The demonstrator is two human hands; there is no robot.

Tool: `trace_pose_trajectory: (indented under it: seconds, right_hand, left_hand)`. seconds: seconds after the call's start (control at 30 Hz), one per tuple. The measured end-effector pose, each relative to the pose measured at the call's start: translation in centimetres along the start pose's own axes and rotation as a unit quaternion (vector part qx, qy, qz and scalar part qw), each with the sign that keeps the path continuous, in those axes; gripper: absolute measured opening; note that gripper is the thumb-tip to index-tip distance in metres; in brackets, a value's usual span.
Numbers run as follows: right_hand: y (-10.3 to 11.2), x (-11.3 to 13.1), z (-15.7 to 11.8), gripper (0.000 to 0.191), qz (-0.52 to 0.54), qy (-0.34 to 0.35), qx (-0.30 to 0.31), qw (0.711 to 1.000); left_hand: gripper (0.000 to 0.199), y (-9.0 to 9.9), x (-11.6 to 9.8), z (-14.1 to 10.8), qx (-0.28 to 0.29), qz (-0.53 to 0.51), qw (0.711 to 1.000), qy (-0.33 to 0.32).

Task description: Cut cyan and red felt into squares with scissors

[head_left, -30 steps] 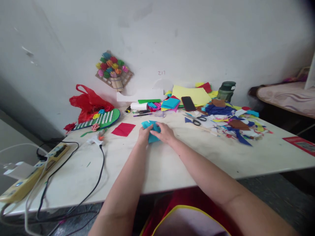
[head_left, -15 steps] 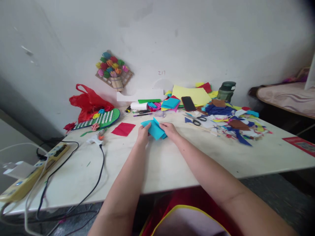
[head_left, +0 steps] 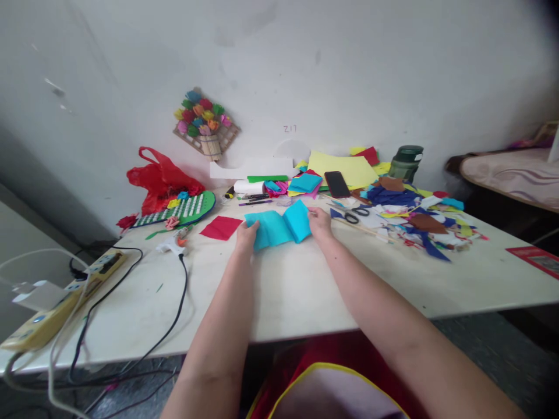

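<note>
A creased sheet of turquoise crepe paper (head_left: 271,228) is stretched out between my two hands, just above the table. My left hand (head_left: 247,235) pinches its left edge, thumb on top. At the other end, my right hand (head_left: 320,222) grips the right edge, where a folded part stands up at an angle. A red paper square (head_left: 220,228) lies flat to the left of my left hand. Beyond my right hand is a pair of scissors (head_left: 354,215) with black handles.
A white glue gun (head_left: 172,243) with its black cord lies at left, near a yellow power strip (head_left: 61,308). A phone (head_left: 336,184), stacked coloured papers, and a green bottle (head_left: 406,163) stand or lie along the back. Paper scraps (head_left: 419,218) heap at right.
My hands have moved apart. The turquoise paper, folded together before, is now opened out wide between them.
</note>
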State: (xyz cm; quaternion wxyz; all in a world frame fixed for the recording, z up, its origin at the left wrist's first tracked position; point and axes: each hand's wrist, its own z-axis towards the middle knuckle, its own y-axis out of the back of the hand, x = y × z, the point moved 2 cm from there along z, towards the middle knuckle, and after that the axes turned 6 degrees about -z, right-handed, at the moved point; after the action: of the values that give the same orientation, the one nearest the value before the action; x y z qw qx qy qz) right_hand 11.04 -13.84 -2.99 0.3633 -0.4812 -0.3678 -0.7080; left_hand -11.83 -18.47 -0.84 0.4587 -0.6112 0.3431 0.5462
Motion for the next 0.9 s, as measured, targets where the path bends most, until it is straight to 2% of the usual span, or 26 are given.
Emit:
trace_pose_trajectory:
  seconds: [0.2, 0.37, 0.43, 0.53, 0.67, 0.77, 0.9]
  right_hand:
    - [0.6, -0.8, 0.7, 0.027, -0.031, -0.006, -0.01, 0.999]
    - [1.6, 0.5, -0.2, 0.028, -0.155, -0.007, -0.008, 0.988]
    - [2.0, 1.4, -0.8, 0.029, -0.251, 0.009, -0.025, 0.968]
    - [1.9, 3.0, -1.9, 0.03, -0.363, 0.111, -0.026, 0.925]
    - [0.4, 4.5, -4.1, 0.036, -0.447, 0.232, 0.084, 0.86]
    - [-0.3, 5.3, -5.5, 0.041, -0.511, 0.242, 0.129, 0.814]
    - [-0.5, 5.6, -6.1, 0.04, -0.561, 0.192, 0.187, 0.783]
  left_hand:
    - [0.014, 0.8, 0.0, 0.9, -0.08, 0.165, 0.981, -0.066]
    - [0.029, 0.9, -0.5, 0.9, -0.061, 0.286, 0.953, -0.085]
    - [0.033, 0.9, -0.8, 0.7, -0.052, 0.352, 0.932, -0.071]
    - [0.032, 0.9, -1.1, 0.4, -0.046, 0.425, 0.902, -0.056]
    - [0.033, 0.7, -1.3, 0.1, -0.047, 0.463, 0.884, -0.05]
    - [0.033, 0.7, -1.4, -0.1, -0.051, 0.475, 0.877, -0.048]
    - [0.032, 0.7, -1.4, -0.2, -0.053, 0.479, 0.875, -0.048]
